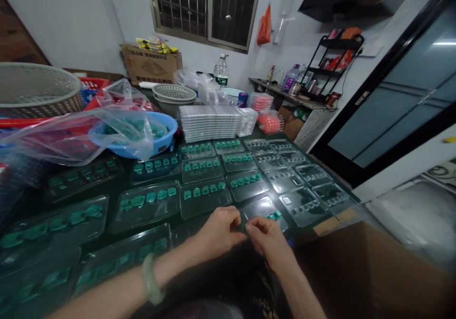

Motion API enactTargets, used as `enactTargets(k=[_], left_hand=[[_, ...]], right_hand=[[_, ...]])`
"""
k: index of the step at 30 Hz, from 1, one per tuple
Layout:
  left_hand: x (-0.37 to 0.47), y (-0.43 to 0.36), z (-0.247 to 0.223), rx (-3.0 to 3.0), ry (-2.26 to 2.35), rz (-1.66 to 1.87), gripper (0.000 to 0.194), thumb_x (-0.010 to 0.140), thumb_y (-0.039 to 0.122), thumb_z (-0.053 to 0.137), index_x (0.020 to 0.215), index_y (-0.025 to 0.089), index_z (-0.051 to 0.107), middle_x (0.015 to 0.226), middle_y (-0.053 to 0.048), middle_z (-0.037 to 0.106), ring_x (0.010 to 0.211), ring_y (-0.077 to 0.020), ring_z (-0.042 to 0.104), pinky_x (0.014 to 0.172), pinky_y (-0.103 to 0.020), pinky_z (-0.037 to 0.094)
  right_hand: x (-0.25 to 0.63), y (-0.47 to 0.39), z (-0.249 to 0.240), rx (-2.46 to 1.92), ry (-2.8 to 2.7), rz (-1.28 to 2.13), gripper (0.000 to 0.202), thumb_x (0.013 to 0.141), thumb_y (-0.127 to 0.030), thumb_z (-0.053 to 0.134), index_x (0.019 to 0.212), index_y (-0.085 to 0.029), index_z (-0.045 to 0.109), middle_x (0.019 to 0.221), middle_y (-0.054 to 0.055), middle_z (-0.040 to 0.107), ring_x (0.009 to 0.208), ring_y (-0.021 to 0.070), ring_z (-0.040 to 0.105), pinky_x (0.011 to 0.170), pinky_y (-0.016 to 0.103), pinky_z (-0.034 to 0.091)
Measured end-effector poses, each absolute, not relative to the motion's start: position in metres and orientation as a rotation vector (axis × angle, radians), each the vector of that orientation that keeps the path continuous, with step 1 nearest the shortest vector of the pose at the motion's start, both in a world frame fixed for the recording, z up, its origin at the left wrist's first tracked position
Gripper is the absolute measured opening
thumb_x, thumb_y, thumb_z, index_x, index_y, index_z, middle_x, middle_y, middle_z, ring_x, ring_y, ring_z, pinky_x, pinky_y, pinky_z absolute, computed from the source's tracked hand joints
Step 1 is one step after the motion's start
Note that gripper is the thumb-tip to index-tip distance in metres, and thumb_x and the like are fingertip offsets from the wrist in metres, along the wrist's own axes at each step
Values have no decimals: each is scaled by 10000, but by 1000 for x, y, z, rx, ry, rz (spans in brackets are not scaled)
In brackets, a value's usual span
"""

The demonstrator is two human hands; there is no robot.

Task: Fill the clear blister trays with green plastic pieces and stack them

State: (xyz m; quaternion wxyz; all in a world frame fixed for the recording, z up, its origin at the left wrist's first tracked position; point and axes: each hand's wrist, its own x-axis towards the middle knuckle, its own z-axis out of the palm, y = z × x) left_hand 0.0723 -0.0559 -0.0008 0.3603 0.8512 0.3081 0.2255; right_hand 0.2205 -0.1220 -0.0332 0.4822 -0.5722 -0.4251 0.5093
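Note:
My left hand [221, 229] is closed, its thumb and curled fingers drawn together at the near edge of a clear plastic tray [259, 207]. Close to its right, my right hand [268, 237] pinches with thumb and forefinger. Whatever either hand grips is too small or hidden to make out. Small green translucent pieces [275, 215] sit at the right side of that tray, partly behind my right hand. Just beyond lies another clear tray [249, 192] with a row of green pieces [245, 180].
More trays with green rows [151, 197] cover the dark table; trays with clear pieces [302, 207] lie right. Behind stand a blue basin [167, 136] under plastic film and a stack of clear trays [210, 123]. A cardboard box [370, 267] stands at the near right.

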Motion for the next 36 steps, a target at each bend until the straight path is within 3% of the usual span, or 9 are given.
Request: enactTargets(k=[7,12,19,23,27,32,36], left_hand=[[72,-61,0,1990,777,605,123,612,98,534,651,162,437,690,14,497,619,-96,441,552,-220,333],[72,-67,17,1530,803,470,244,639,165,566,858,149,460,765,-15,542,648,-115,504,532,-222,400],[66,-67,17,1321,772,356,193,667,243,612,780,131,503,615,32,469,484,-47,367,387,-163,239],[64,-71,15,1277,733,369,201,679,269,626,765,135,503,582,48,434,465,-38,333,378,-162,206],[65,-72,12,1248,793,558,211,673,276,644,766,137,516,636,34,483,474,-32,351,385,-156,220],[70,-74,5,1312,815,683,152,653,209,658,722,133,546,678,8,562,587,-65,486,540,-171,376],[78,-79,3,1449,846,699,93,659,180,637,697,128,569,686,-12,596,639,-103,537,614,-212,410]], right_hand=[[214,-122,-32,-1409,-1139,987,126,674,-219,552,574,-148,524,534,-44,446,516,72,383,481,189,295],[211,-127,-27,-1386,-1129,1011,89,654,-143,488,565,-149,497,525,-53,419,508,64,362,481,181,286],[206,-130,-24,-1346,-1095,1095,90,634,-112,460,556,-156,475,492,-66,363,468,52,306,441,175,243],[202,-134,-26,-1322,-971,1145,92,678,-138,486,587,-154,489,482,-73,340,439,41,266,408,173,205],[197,-143,-29,-1227,-903,1182,144,755,-292,538,752,-153,574,515,-66,368,439,36,274,396,173,194],[194,-148,-35,-1061,-681,1319,265,722,-343,603,915,-162,599,486,-86,311,393,24,204,357,174,140],[194,-151,-38,-960,-527,1365,277,697,-307,637,931,-164,601,474,-95,283,384,20,197,354,171,126]])
